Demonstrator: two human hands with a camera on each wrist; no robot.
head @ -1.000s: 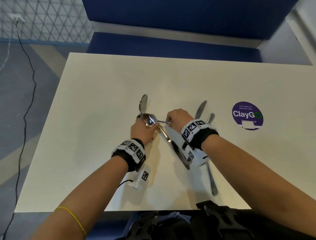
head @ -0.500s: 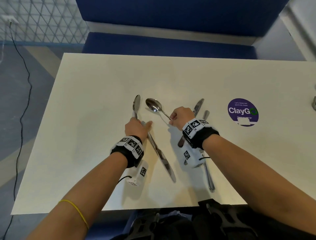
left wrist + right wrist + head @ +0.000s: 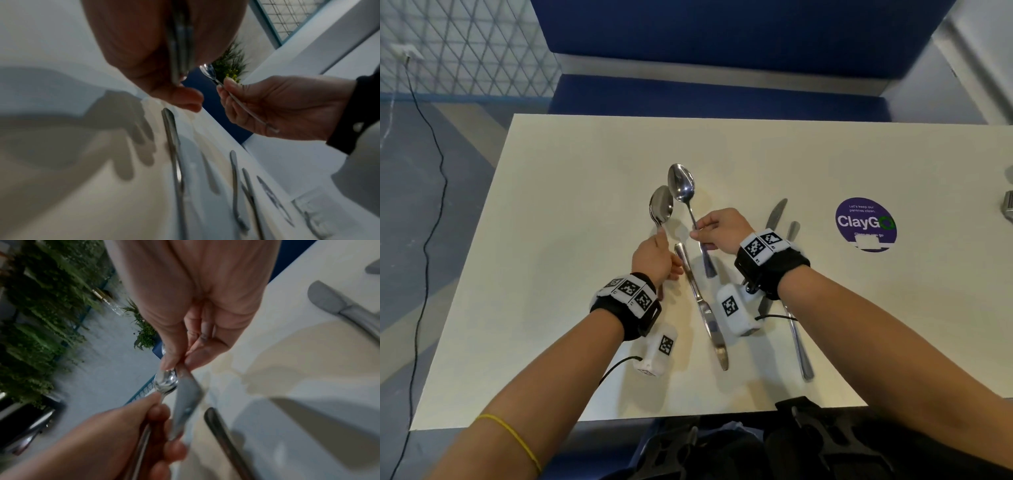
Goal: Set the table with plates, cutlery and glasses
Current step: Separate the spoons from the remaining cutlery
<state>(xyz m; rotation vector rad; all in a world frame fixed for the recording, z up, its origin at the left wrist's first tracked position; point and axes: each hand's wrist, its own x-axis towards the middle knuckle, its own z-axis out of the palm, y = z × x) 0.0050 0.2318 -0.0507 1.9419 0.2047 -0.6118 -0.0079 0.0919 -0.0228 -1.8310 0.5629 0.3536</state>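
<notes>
Occlusion first: in my head view the left hand (image 3: pixel 654 258) covers most of the handle of the shiny steel spoon (image 3: pixel 661 207) it grips, so I see only the bowl past the knuckles. The left wrist view shows more than one metal handle lying in that palm; I cannot tell how many pieces it holds. The right hand (image 3: pixel 722 234) pinches the thin handle of a second polished steel spoon (image 3: pixel 681 185) between thumb and fingers, bowl pointing away from me, handle end sticking out below the fist. Both spoons are lifted off the surface, bowls close beside each other.

The right wrist band and its white camera block hide the middle of a steel table knife on the right (image 3: pixel 775 216); only its blade tip and a bit of the lower part show. A long steel utensil (image 3: pixel 796 308) lies just beside it, its far end too small for me to identify. Another steel table knife (image 3: pixel 703 308) lies flat between my forearms, fully visible. Both wrist views are blurred.

Surface: cream rectangular table top (image 3: pixel 551 240), with a round purple "ClayGo" sticker (image 3: pixel 864 222) to the right. A grey object is cut off at the right frame edge. Beyond the surface is a blue upholstered bench (image 3: pixel 722 51); a black cable (image 3: pixel 431 205) runs over the grey floor at left.
</notes>
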